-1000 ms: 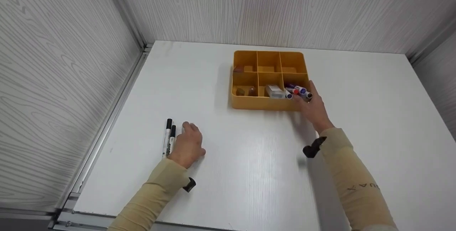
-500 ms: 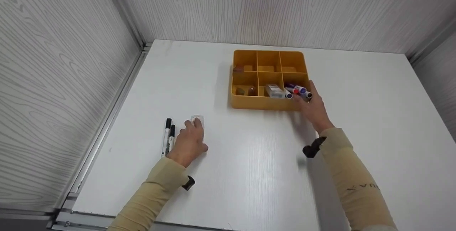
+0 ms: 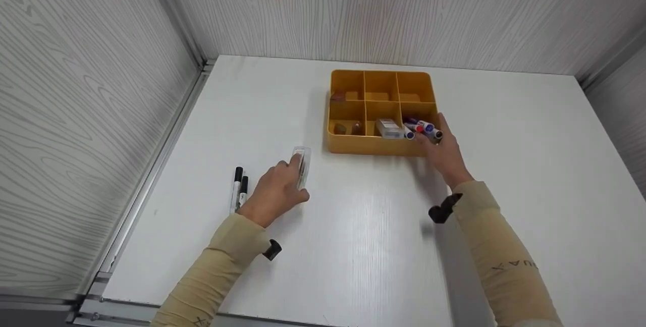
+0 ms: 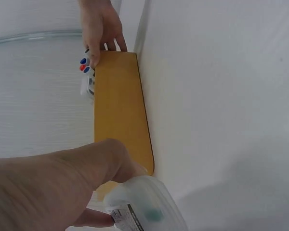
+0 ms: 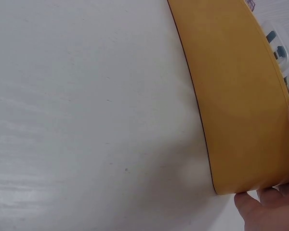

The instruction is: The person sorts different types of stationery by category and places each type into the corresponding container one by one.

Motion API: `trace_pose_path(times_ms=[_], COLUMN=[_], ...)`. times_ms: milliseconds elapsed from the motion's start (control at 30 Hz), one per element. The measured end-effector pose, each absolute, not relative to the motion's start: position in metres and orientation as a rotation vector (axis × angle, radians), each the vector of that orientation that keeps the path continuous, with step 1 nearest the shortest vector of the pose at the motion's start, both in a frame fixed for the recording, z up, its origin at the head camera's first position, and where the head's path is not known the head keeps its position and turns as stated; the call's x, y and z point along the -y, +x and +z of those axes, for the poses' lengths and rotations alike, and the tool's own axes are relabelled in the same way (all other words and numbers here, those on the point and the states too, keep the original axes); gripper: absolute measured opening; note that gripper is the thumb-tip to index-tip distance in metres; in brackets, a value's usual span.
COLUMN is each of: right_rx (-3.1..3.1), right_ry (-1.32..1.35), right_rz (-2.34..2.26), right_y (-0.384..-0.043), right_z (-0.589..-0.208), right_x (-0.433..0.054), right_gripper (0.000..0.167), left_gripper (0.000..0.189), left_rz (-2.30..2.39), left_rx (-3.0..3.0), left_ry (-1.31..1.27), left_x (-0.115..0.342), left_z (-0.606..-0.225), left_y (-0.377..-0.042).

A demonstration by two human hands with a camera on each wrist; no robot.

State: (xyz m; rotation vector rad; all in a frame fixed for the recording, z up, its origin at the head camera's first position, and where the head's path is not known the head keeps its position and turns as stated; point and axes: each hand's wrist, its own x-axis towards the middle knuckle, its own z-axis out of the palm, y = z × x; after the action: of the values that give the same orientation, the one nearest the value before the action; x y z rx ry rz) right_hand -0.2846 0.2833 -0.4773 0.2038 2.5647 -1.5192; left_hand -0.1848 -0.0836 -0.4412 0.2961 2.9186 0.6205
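Observation:
My left hand [image 3: 276,188] pinches a clear plastic case [image 3: 304,165] between thumb and fingers, in front of the yellow divided organizer box [image 3: 371,146]. The left wrist view shows a printed label on the translucent case [image 4: 147,207]. My right hand [image 3: 445,158] grips the box's front right corner, with its thumb by the rim and its fingers along the right side. In the front right compartment lie several markers [image 3: 426,127]. A second clear case [image 3: 389,129] leans in the front middle one. Small dark objects [image 3: 340,128], too small to identify, sit at front left.
Two black-capped markers [image 3: 236,191] lie on the white table [image 3: 343,246] just left of my left hand. A small reddish item [image 3: 338,96] is in the box's back left compartment. Wood-patterned panels [image 3: 91,90] stand along the left, back and right.
My left hand has moved right and away from me, toward the box, carrying the clear case from beside the two markers. My right hand and the box have stayed put.

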Motion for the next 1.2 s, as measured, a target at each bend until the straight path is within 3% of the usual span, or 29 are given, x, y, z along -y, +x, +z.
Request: trace_pose_path(times_ms=[1200], right_rx=[-2.535], right_ry=[0.267], right_rz=[-1.526], right_y=[-0.284], right_z=[-0.474], right_x=[-0.280], right_gripper=[0.096], left_gripper=[0.049], left_rz=[0.705], left_rx=[-2.859], left_ry=[0.576], left_x=[-0.005], left_z=[-0.396], left_y=[-0.234])
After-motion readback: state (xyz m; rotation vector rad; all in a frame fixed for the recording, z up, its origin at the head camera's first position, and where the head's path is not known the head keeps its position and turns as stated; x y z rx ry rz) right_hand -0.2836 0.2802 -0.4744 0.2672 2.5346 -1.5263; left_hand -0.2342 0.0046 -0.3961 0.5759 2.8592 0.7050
